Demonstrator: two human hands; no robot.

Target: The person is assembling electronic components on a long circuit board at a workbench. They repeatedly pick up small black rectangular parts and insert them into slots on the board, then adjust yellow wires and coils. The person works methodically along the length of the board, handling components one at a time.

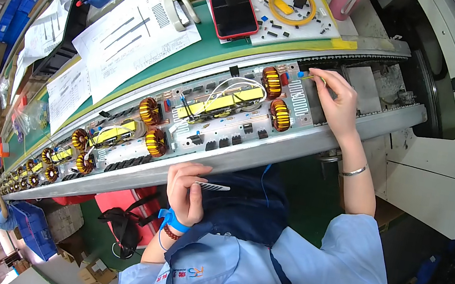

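Observation:
My right hand (pixel 337 100) is at the right end of a circuit board (pixel 203 144), thumb and forefinger pinched together. Something thin and yellowish shows at their tips, too small to name, beside a small blue component (pixel 300 75). Below the rail's near edge, my left hand (pixel 186 192) has its fingers closed on a flat strip with black and white stripes (pixel 212 187). A blue wrist strap (pixel 173 219) circles my left wrist. The board carries copper-wound ring coils (pixel 280 115), yellow-wrapped transformers (pixel 221 105) and black parts.
More boards run leftward along the metal conveyor rail (pixel 85 183). Beyond it lie printed sheets (pixel 138 31), a red-edged phone (pixel 232 5) and a white tray (pixel 318 34) with loose components and a tape ring (pixel 292 5). A pale machine (pixel 437 183) stands right. Another person works far left.

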